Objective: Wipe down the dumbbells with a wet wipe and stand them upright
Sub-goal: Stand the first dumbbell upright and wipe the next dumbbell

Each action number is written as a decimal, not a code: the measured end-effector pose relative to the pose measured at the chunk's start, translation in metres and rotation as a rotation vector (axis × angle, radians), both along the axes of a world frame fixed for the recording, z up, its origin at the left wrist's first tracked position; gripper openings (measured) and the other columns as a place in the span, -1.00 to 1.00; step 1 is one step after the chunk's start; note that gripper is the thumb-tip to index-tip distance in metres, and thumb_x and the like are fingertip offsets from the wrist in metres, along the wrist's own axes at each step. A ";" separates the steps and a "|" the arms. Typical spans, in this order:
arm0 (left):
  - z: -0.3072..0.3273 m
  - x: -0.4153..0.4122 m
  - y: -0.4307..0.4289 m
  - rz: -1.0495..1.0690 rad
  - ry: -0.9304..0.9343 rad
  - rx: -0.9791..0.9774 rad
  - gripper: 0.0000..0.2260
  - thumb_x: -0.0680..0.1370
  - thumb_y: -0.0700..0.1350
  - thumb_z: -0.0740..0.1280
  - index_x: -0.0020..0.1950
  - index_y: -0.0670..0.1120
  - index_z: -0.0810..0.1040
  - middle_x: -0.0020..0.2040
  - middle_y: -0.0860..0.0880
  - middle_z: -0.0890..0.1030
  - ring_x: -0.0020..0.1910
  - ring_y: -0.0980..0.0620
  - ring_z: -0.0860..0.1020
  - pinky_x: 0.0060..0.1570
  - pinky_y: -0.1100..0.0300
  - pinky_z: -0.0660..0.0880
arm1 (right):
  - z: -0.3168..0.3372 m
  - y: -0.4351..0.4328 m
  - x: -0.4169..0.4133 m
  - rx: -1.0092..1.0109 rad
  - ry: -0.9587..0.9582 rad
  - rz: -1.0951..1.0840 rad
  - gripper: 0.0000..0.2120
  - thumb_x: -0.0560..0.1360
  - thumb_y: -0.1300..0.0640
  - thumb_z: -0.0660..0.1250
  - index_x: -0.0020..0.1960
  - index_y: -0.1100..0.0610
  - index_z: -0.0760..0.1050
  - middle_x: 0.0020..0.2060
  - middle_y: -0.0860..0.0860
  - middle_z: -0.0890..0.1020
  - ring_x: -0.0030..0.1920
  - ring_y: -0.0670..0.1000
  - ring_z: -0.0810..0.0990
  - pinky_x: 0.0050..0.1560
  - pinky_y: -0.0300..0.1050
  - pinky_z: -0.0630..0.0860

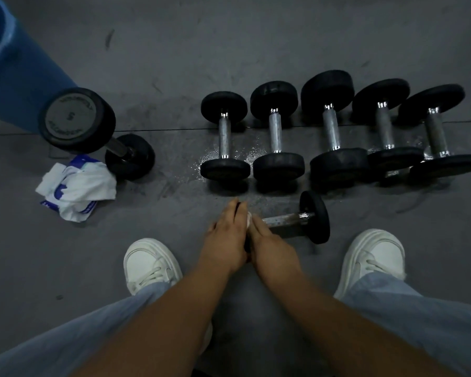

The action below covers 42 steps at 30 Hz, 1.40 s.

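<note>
Little here can be read. Well to the left of my left grip and farther from me, the large dumbbell turns one round end face toward me. Raised lettering runs round that face in a ring, but it is too blurred and dark to spell out. In its middle stands a single digit, perhaps a 5; I cannot be sure. Nearer, also left of my grip, the crumpled white packet bears blue print, none of it legible. The small dumbbell held by my left grip and right grip shows no marking I can read.
</note>
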<state>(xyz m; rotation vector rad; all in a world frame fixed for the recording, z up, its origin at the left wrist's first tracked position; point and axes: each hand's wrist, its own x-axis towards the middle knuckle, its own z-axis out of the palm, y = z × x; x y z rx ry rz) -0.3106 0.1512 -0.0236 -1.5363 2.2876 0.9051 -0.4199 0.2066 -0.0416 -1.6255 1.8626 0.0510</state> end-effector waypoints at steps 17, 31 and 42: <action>0.002 -0.001 -0.002 0.030 0.033 -0.007 -0.06 0.40 0.04 0.50 0.60 -0.02 -0.03 0.60 0.01 -0.06 0.49 -0.10 0.28 0.36 -0.06 0.31 | 0.008 0.007 0.000 0.040 -0.080 -0.057 -0.30 0.59 0.19 0.11 0.56 -0.16 -0.19 0.54 -0.25 -0.11 0.12 0.11 0.58 0.00 0.01 0.50; 0.007 -0.002 -0.004 0.009 -0.008 0.009 -0.02 0.38 0.06 0.53 0.60 -0.01 -0.04 0.61 0.01 -0.07 0.49 -0.10 0.27 0.37 -0.05 0.30 | 0.008 -0.021 -0.006 -0.041 0.003 0.007 -0.42 0.60 0.11 0.13 0.56 -0.11 0.01 0.52 -0.19 0.15 0.16 0.07 0.59 0.04 -0.02 0.51; 0.003 -0.001 -0.002 0.031 0.029 0.013 -0.06 0.42 0.11 0.48 0.61 -0.01 -0.04 0.61 0.02 -0.07 0.50 -0.11 0.24 0.36 -0.06 0.32 | 0.000 -0.011 0.019 0.330 -1.012 -1.528 -0.73 0.56 0.33 0.21 0.22 0.37 0.50 0.07 0.24 0.60 -0.26 0.03 0.54 -0.26 -0.17 0.47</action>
